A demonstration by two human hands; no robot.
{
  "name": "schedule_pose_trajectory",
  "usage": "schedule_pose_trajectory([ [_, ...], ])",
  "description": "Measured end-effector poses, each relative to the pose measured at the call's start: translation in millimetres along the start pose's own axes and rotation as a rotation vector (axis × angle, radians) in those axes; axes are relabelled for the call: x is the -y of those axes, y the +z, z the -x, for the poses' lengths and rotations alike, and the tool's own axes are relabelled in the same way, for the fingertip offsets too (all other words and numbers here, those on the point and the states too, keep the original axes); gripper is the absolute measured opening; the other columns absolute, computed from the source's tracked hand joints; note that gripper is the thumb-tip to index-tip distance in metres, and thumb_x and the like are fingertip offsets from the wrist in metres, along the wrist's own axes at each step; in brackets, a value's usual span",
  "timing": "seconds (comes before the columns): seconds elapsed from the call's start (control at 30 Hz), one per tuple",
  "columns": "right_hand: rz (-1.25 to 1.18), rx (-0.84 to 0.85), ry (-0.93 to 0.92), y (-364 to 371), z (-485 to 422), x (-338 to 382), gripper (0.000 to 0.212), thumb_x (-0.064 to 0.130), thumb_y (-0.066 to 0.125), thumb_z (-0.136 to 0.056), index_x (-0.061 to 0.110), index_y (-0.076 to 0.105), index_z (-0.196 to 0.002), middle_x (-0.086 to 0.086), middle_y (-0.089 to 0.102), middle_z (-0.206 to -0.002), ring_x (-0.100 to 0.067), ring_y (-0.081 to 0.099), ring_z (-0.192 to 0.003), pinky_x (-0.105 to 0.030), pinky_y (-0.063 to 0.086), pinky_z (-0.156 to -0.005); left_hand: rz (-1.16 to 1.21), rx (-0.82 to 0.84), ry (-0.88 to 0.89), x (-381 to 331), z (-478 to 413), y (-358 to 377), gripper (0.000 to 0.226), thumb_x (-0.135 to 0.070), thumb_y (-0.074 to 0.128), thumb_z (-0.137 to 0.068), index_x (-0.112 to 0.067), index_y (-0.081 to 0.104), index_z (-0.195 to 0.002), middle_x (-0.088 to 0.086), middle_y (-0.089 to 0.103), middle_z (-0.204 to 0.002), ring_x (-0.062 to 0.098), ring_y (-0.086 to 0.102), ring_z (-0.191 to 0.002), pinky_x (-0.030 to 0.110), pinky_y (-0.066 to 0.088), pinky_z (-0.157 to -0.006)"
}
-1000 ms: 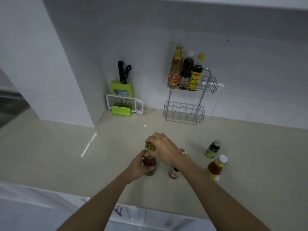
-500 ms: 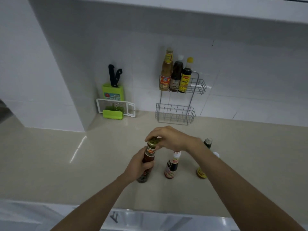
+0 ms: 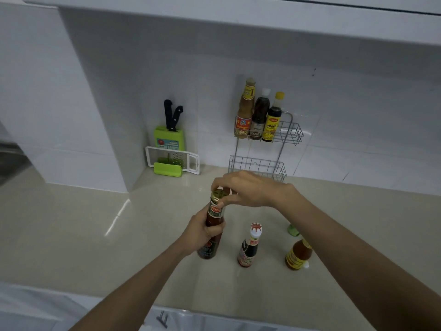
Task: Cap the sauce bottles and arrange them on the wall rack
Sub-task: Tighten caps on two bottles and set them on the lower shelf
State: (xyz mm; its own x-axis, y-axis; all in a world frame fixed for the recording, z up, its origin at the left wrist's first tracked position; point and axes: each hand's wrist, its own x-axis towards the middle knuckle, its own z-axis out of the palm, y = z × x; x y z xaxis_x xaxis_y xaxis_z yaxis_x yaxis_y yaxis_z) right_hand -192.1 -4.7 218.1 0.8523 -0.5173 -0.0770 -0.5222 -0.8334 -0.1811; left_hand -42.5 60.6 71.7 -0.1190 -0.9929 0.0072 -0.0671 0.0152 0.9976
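Head view, looking down over a pale worktop toward a white tiled wall. Left hand wrapped closed around the body of a dark sauce bottle, near the middle, leaning slightly to the right. Right hand curled over the top, fingertips pinching its green-gold cap. Compared with a second ago, much the same grip, but bottle seen more from the side and cap sitting on the neck; probably being twisted tight, so likely close to ready for racking.

Behind, wall rack with two wire baskets. Upper basket holding three capped bottles side by side at its left end: a tall orange-labelled bottle, a dark bottle, a yellow-capped bottle; room free at right. Lower basket empty.

Standing on the worktop to the right: a small bottle with red-and-white cap, and an orange sauce bottle, top hidden by the right forearm. Green knife block in the corner.
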Motion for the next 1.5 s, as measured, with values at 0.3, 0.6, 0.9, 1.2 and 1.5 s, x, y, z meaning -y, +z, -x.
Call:
schedule_pose_trajectory([
  [0.3, 0.448, -0.146, -0.15, 18, -7, -11, 0.048, 0.062, 0.013, -0.085, 0.02, 0.033, -0.095, -0.005, 0.052, -0.06, -0.027, 0.049, -0.052, -0.028, 0.028, -0.048, -0.018, 0.043, 0.014, -11, -6, 6, 0.028, 0.002, 0.061, -0.07, -0.009, 0.054, -0.095, 0.008, 0.06, -0.083, 0.019, 0.056, -0.078, 0.031, 0.046, -0.072],
  [0.6, 0.207, -0.29, 0.22, 44, -9, -3, 0.023, 0.043, 0.038, -0.092, 0.02, 0.035, -0.086, -0.007, 0.048, -0.059, -0.028, 0.046, -0.055, -0.028, 0.028, -0.049, -0.052, -0.228, 0.034, -5, -12, 28, 0.042, 0.009, 0.056, -0.079, -0.032, 0.055, -0.088, 0.01, 0.052, -0.071, 0.013, 0.044, -0.063, 0.025, 0.038, -0.055],
  [0.9, -0.052, -0.372, 0.677, 59, -22, 13, 0.036, 0.042, 0.044, -0.09, 0.009, 0.054, -0.097, -0.009, 0.055, -0.072, -0.028, 0.055, -0.07, -0.03, 0.038, -0.057, -0.441, -0.31, 0.043, 16, -21, 18, 0.051, -0.006, 0.066, -0.071, -0.031, 0.051, -0.113, -0.005, 0.064, -0.077, 0.012, 0.059, -0.068, 0.024, 0.045, -0.058],
  [1.2, 0.448, -0.276, 0.044, 35, -4, -11, 0.051, 0.068, 0.018, -0.088, 0.018, 0.031, -0.093, -0.003, 0.059, -0.062, -0.023, 0.043, -0.045, -0.023, 0.019, -0.042, 0.018, 0.249, -0.023, -3, -31, -15, 0.035, 0.015, 0.051, -0.07, -0.014, 0.053, -0.088, 0.004, 0.054, -0.075, 0.016, 0.048, -0.069, 0.02, 0.038, -0.059],
  [1.5, 0.298, -0.367, 0.217, 51, -9, -6, 0.051, 0.063, 0.005, -0.076, 0.02, 0.032, -0.082, -0.004, 0.048, -0.057, -0.026, 0.046, -0.052, -0.027, 0.024, -0.05, -0.002, 0.004, -0.009, 2, -24, 6, 0.033, 0.01, 0.058, -0.069, -0.018, 0.058, -0.087, 0.003, 0.057, -0.072, 0.017, 0.049, -0.067, 0.023, 0.039, -0.053],
])
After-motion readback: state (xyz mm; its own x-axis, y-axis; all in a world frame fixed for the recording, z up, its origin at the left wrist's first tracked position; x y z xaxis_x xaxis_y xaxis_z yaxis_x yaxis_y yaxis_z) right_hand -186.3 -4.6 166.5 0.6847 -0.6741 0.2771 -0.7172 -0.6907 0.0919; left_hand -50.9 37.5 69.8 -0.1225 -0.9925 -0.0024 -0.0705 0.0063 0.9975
